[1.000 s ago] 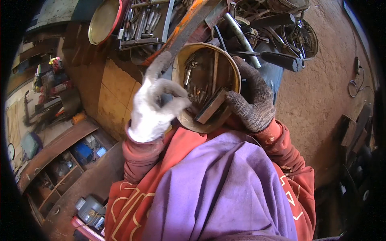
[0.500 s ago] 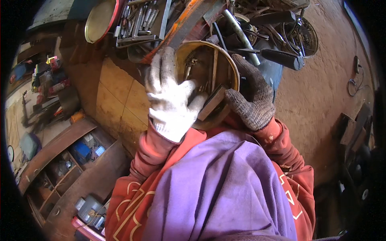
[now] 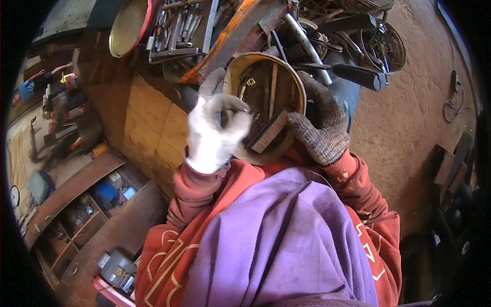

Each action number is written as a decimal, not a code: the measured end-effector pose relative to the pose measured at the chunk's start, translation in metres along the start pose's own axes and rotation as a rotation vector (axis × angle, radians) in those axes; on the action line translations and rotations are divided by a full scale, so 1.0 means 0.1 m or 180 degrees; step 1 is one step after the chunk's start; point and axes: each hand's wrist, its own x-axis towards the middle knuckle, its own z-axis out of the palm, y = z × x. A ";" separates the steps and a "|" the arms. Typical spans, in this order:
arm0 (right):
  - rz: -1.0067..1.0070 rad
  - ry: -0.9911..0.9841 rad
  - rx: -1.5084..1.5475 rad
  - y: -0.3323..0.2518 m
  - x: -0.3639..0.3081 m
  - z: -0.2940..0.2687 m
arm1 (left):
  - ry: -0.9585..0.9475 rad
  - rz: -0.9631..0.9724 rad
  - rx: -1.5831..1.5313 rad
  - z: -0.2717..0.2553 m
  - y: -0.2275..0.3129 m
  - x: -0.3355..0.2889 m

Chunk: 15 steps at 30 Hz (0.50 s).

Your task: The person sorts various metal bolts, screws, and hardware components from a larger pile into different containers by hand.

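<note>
A round, cream-rimmed container (image 3: 237,64) is tilted toward me at the front of my body. Inside it lie a long thin rod (image 3: 273,89), a rectangular block (image 3: 270,132), a coil spring (image 3: 245,75) and small metal parts. My right hand (image 3: 325,120), in a dirty grey knitted glove, grips the container's right side, thumb over the rim. At the left rim is my left hand (image 3: 215,125) in a white glove, slightly blurred. One finger points up and the others bend toward the thumb with a gap between; nothing shows in them.
Beyond the container, a metal tray (image 3: 179,51) holds several sockets or bits. An orange-edged metal beam (image 3: 220,43) slants beside it. Heaped tools and a dark-handled tool (image 3: 358,75) lie at the far right. A compartmented wooden box (image 3: 82,225) stands at left.
My left hand has drawn back slightly from over the container and its fingers have bent in from being spread. The right hand still holds the rim in place.
</note>
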 end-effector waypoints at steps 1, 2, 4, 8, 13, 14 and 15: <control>-0.0061 -0.0014 0.0173 0.00 0.01 0.02 | 0.0081 -0.0424 -0.0864 -0.06 -0.01 0.00; -0.0120 -0.0032 0.0346 0.00 0.01 0.03 | 0.0257 -0.0825 -0.1661 -0.11 -0.02 -0.01; -0.0101 -0.0064 0.0352 -0.02 0.00 0.00 | 0.0375 -0.0924 -0.2544 -0.17 -0.16 -0.01; -0.0053 -0.0105 0.0554 -0.03 0.00 0.00 | 0.0082 -0.0525 -0.3642 -0.17 -0.30 0.02; 0.0101 -0.0083 0.0888 -0.02 0.00 0.04 | 0.0074 -0.0793 -0.4155 -0.16 -0.44 0.03; 0.0109 -0.0089 0.0880 -0.02 0.00 0.04 | 0.0164 -0.0726 -0.4203 -0.14 -0.44 0.02; 0.0126 -0.0070 0.0846 -0.02 -0.01 0.04 | 0.0259 -0.0658 -0.4250 -0.13 -0.44 0.00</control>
